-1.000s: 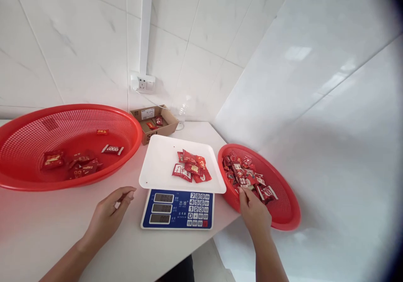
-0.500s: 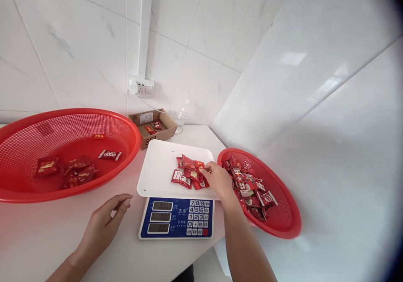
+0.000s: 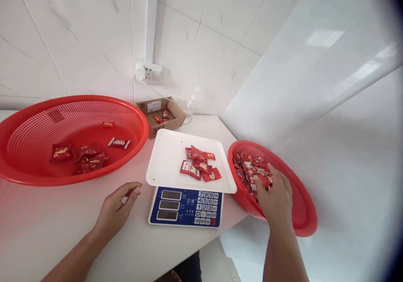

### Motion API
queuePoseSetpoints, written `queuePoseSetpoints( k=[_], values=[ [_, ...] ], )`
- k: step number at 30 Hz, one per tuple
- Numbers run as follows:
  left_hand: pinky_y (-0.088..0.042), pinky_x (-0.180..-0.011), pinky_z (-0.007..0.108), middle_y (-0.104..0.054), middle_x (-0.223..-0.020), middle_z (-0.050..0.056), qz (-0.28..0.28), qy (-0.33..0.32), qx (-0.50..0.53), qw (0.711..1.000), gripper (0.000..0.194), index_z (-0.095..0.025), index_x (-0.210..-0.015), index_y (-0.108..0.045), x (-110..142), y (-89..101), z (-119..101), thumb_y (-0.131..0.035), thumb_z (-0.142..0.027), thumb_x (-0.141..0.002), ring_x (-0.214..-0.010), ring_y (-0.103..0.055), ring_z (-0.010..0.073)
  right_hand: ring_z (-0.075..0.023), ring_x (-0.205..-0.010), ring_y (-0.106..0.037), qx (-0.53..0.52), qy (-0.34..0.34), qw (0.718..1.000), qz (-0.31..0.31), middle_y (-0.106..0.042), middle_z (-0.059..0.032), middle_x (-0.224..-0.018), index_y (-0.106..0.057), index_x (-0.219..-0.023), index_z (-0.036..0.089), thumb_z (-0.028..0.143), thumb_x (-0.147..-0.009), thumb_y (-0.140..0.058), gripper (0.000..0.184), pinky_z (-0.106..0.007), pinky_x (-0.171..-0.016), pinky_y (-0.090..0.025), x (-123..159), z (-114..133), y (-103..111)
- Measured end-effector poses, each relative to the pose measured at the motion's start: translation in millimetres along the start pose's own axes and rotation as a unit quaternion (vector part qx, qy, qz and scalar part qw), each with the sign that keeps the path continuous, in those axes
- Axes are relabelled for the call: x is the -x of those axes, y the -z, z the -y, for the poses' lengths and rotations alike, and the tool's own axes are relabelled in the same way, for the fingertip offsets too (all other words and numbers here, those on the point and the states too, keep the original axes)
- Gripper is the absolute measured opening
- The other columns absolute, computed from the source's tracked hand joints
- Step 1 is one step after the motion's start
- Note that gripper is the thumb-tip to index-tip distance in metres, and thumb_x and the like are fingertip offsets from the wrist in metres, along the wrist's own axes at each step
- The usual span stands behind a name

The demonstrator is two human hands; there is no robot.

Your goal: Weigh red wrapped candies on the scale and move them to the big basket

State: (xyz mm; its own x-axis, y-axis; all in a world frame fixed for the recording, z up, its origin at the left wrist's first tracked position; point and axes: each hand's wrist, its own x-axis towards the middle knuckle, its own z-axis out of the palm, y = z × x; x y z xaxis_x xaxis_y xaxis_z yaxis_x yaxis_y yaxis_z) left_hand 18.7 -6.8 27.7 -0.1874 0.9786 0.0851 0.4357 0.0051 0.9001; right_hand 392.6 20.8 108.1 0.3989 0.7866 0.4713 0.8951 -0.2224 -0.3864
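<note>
My right hand (image 3: 276, 198) is over the right red basket (image 3: 310, 227), thumb and fingers apart, close above its heap of red-wrapped candies (image 3: 248, 172). Whether a fingertip touches a wrapper I cannot tell. A small pile of red candy packets (image 3: 200, 164) lies on the white tray (image 3: 166, 160) of a blue digital scale (image 3: 187, 208), whose top display seems to read 0.055. To the left of the scale, my left hand (image 3: 116, 208) hovers near the table, fingers curled and thumb against the index finger, with nothing visible in it.
A large red basket (image 3: 138, 154) with several candies stands on the left of the white table (image 3: 132, 248). Behind the scale are a small cardboard box (image 3: 171, 123) with a few candies and a clear plastic bottle (image 3: 191, 103). A wall socket (image 3: 149, 72) is above them.
My right hand went from the right basket to the tray's pile, then back over the basket. One red packet is gone from the pile's right side, and the display fell from 0.060.
</note>
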Motion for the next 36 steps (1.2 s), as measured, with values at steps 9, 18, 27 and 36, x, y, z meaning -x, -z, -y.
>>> queuePoseSetpoints(
  k=[9, 18, 27, 36],
  values=[
    [-0.052, -0.064, 0.023, -0.068, -0.078, 0.003, 0.014, 0.017, -0.001, 1.000, 0.039, -0.022, -0.088, -0.063, 3.0, -0.7, -0.1, -0.049, -0.056, -0.077, -0.072, -0.065, 0.0159, -0.0235, -0.074, -0.065, 0.093, -0.009, 0.988, 0.126, -0.070, -0.0095, -0.102, -0.065, -0.112, 0.026, 0.044, -0.088, -0.032, 0.045, -0.033, -0.059, -0.045, 30.6, -8.1, -21.4],
    [-0.052, -0.064, 0.023, -0.069, -0.080, 0.002, 0.010, 0.012, 0.001, 1.000, 0.040, -0.023, -0.087, -0.063, 1.4, 1.0, 0.6, -0.049, -0.058, -0.075, -0.072, -0.065, 0.0160, -0.0252, -0.112, -0.055, -0.060, 0.077, 0.992, 0.085, -0.061, -0.0123, -0.122, -0.060, -0.116, 0.017, 0.044, -0.088, -0.035, 0.046, -0.041, -0.093, -0.044, 20.9, 14.5, -24.1],
    [-0.051, -0.060, 0.023, -0.068, -0.079, 0.001, 0.002, 0.016, -0.003, 1.000, 0.039, -0.024, -0.086, -0.063, -0.3, 2.2, 3.8, -0.049, -0.059, -0.074, -0.073, -0.065, 0.0171, -0.0259, -0.141, -0.012, -0.083, 0.169, 0.943, 0.276, -0.030, -0.0099, -0.150, -0.035, -0.142, 0.017, 0.051, -0.092, -0.029, 0.061, -0.050, -0.113, -0.014, -8.7, 74.3, -64.8],
    [-0.052, -0.064, 0.024, -0.070, -0.084, 0.001, 0.013, 0.019, 0.006, 1.000, 0.040, -0.025, -0.087, -0.064, -0.4, -0.6, 6.3, -0.049, -0.060, -0.073, -0.076, -0.065, 0.0173, -0.0222, -0.136, -0.028, -0.149, 0.120, 0.945, 0.264, -0.036, -0.0113, -0.145, -0.034, -0.142, 0.020, 0.056, -0.090, -0.028, 0.063, -0.043, -0.111, -0.024, 6.1, 72.8, -56.2]
  ],
)
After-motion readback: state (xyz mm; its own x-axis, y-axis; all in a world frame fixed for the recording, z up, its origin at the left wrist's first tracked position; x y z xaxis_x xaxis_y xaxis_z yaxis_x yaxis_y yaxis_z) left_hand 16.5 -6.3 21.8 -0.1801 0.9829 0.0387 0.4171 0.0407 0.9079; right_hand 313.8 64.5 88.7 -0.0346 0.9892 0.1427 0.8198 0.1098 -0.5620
